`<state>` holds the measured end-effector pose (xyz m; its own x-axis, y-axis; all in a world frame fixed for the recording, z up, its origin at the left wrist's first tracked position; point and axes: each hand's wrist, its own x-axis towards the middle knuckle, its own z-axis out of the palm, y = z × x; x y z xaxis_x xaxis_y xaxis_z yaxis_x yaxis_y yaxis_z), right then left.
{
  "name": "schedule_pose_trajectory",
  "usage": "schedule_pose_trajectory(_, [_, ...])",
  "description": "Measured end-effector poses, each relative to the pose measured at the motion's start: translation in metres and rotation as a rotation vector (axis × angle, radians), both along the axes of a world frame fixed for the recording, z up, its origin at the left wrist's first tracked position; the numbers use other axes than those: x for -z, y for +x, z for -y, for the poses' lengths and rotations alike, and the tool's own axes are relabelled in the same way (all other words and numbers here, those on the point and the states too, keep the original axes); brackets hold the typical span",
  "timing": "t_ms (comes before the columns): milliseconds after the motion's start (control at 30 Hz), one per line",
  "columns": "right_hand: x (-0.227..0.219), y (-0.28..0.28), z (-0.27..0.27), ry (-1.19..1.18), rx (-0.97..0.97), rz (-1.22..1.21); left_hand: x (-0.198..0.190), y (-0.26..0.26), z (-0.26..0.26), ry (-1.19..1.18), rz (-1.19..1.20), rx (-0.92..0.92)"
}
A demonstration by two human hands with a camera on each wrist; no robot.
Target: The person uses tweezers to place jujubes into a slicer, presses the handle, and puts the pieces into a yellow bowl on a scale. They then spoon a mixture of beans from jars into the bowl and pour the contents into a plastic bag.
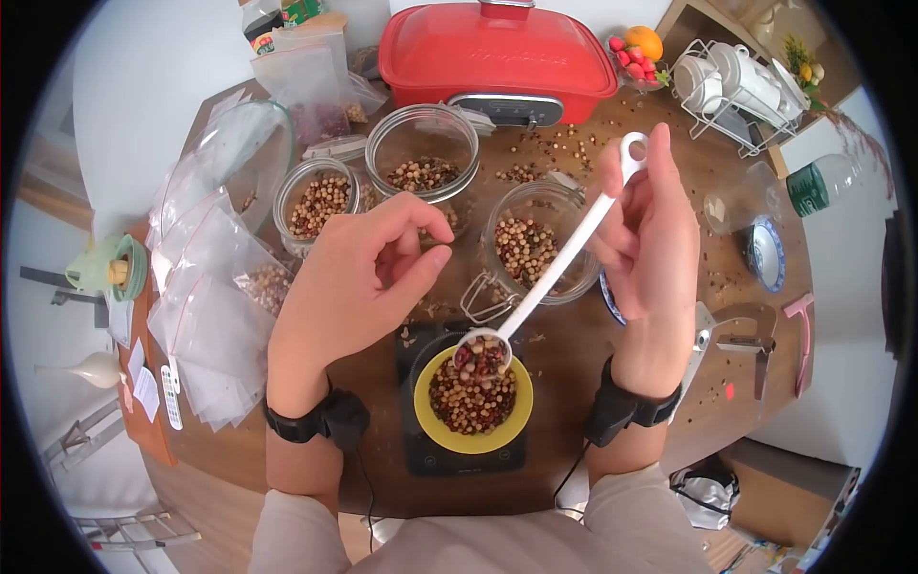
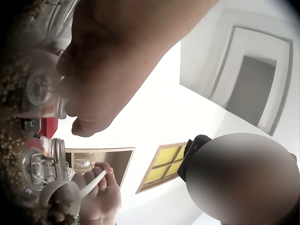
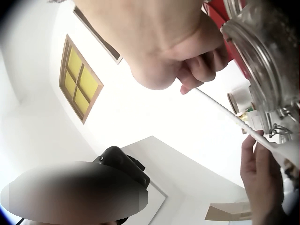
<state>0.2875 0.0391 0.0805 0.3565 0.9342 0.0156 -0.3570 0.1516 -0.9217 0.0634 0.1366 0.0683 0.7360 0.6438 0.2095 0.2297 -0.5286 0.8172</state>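
My right hand (image 1: 650, 234) grips the upper end of a long white spoon (image 1: 559, 263) between thumb and fingers. The spoon slants down to the left, and its bowl carries dark red and pale beans over a yellow bowl (image 1: 466, 442). More mixed beans (image 1: 473, 397) fill that bowl, which stands on a black kitchen scale (image 1: 421, 459). My left hand (image 1: 354, 277) hovers left of the spoon with loosely bent fingers and nothing in them. An open clip-top glass jar (image 1: 526, 249) partly filled with beans stands between the hands, behind the spoon.
Two more glass jars (image 1: 421, 143) of beans stand behind my left hand. Plastic zip bags (image 1: 215, 325) cover the left side. A red electric cooker (image 1: 497, 57) is at the back, a cup rack (image 1: 736, 91) back right. Loose beans scatter over the table; a small blue-rimmed bowl (image 1: 765, 253) lies right.
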Motion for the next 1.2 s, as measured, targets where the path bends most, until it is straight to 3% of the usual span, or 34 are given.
schedule_pose_trajectory(200, [-0.016, -0.019, 0.012, -0.034, -0.152, 0.238, -0.002, 0.0, 0.001, -0.005, -0.006, 0.002])
schedule_pose_trajectory(333, [-0.019, -0.028, 0.021, 0.112, -0.379, 0.321, -0.001, 0.0, 0.0, -0.002, -0.002, 0.003])
schedule_pose_trajectory(467, [-0.016, -0.028, 0.023, 0.215, -0.471, 0.35, -0.001, 0.0, 0.0, 0.01, -0.004, 0.007])
schedule_pose_trajectory(767, [-0.02, -0.028, 0.025, 0.139, -0.199, 0.291, -0.002, 0.001, 0.0, 0.029, -0.027, 0.013])
schedule_pose_trajectory(867, [-0.017, -0.02, 0.021, 0.328, -0.097, 0.049, 0.0, 0.001, -0.001, 0.045, -0.025, 0.021])
schedule_pose_trajectory(967, [-0.017, 0.009, 0.02, 0.565, -0.177, -0.157, -0.001, 0.001, 0.002, 0.002, -0.027, -0.003])
schedule_pose_trajectory(1000, [-0.018, 0.013, 0.024, 0.594, -0.083, -0.164, -0.001, 0.002, 0.002, 0.009, -0.027, -0.003])
schedule_pose_trajectory(1100, [-0.028, 0.009, 0.029, 0.528, 0.475, -0.231, 0.001, 0.003, 0.002, 0.02, -0.024, 0.002])
schedule_pose_trajectory(1200, [-0.027, 0.014, 0.033, 0.528, 0.585, -0.17, 0.003, 0.005, 0.002, -0.005, -0.034, 0.005])
